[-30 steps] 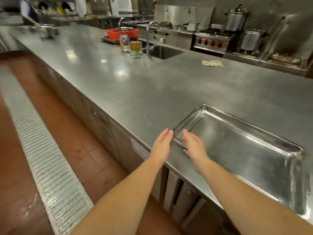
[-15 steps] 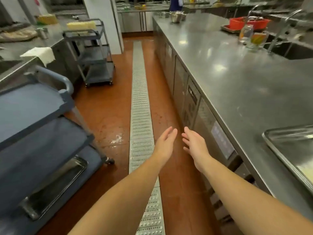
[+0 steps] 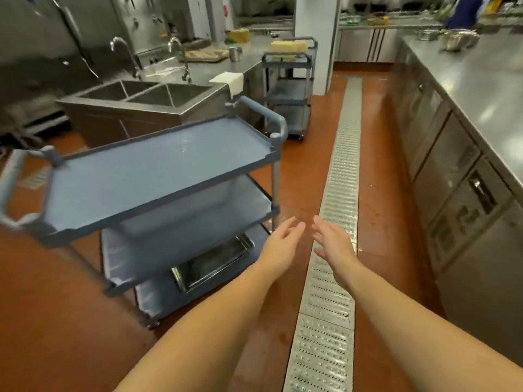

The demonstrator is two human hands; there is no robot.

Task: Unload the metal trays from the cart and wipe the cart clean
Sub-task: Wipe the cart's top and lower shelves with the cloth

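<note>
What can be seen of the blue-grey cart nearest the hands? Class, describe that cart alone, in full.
The cart is blue-grey and looks like plastic, with three lipped shelves on grey corner posts and a looped handle at each end. It stands upright on the red-brown floor in front of the sinks, and a caster shows under its near corner. A metal tray lies flat on the bottom shelf. The left hand hovers by the near corner and appears not to touch it.
</note>
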